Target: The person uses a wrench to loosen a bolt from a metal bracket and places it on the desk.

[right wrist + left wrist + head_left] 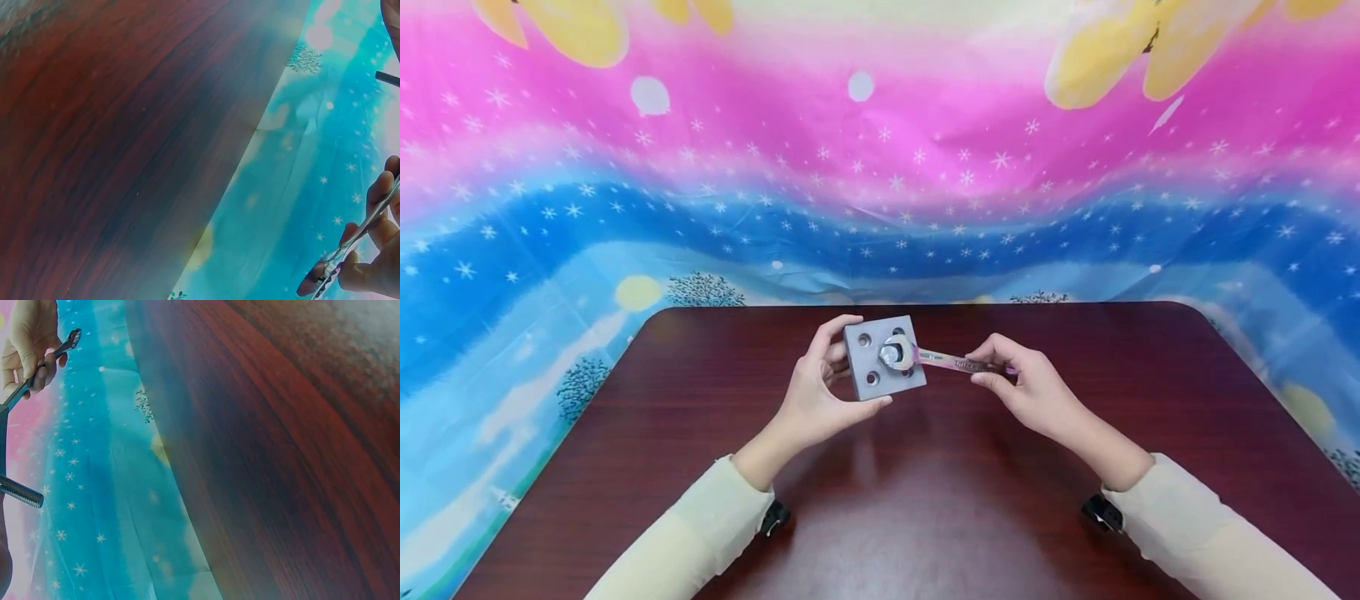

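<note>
My left hand (816, 396) grips a square grey metal plate (862, 360) by its edges, holding it above the table. Several round holes show in the plate's face. A bolt head (891, 357) sits at its middle, and the threaded bolt shank (22, 491) sticks out the back in the left wrist view. The open jaw of a combination wrench (936, 358) is around the bolt head. My right hand (1026, 383) pinches the wrench's handle between thumb and fingers. In the right wrist view the wrench (356, 242) lies along the fingers of the right hand (381, 265).
A dark red-brown wooden table (925, 517) lies beneath both hands. Behind it hangs a colourful printed cloth (820, 175) that meets the far and side edges. Small black devices (1102, 512) are strapped at both wrists.
</note>
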Demonstrator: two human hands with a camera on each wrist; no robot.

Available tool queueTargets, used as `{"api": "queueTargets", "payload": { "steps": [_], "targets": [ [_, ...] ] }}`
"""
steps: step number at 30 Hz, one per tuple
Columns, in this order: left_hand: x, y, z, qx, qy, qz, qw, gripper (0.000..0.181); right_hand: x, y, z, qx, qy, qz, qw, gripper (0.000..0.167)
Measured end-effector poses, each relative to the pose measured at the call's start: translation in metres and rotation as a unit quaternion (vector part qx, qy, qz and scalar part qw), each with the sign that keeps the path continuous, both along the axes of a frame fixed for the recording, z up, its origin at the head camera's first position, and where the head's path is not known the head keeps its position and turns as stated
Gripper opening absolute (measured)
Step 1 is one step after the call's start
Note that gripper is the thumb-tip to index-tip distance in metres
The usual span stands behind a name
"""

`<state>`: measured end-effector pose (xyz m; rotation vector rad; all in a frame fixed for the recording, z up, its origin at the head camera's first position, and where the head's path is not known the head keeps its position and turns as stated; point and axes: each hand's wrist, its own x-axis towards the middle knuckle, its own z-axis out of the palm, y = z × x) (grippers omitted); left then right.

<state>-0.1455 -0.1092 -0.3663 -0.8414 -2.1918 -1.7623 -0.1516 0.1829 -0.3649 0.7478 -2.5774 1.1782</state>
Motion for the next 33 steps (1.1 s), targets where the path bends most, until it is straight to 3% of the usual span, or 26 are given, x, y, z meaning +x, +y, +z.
{"api": "queueTargets", "payload": {
  "steps": [10,19,24,33],
  "targets": [
    [0.004,0.001,0.003,-0.017,-0.009,-0.026,0.9995,0.095,-0.001,0.004,0.000,0.011,0.014,0.019,0.9997,0.023],
    [0.008,0.000,0.004,-0.077,-0.024,-0.108,0.9909,0.093,-0.021,0.015,0.015,0.080,0.026,0.047,0.9954,0.024],
    [0.008,0.002,0.004,-0.112,-0.041,-0.161,0.9797,0.092,-0.033,0.018,0.026,0.117,0.026,0.075,0.9900,0.025],
    [0.005,0.003,0.001,-0.174,-0.074,-0.262,0.9465,0.085,-0.039,0.009,0.040,0.155,0.019,0.127,0.9795,0.029]
  ]
}}
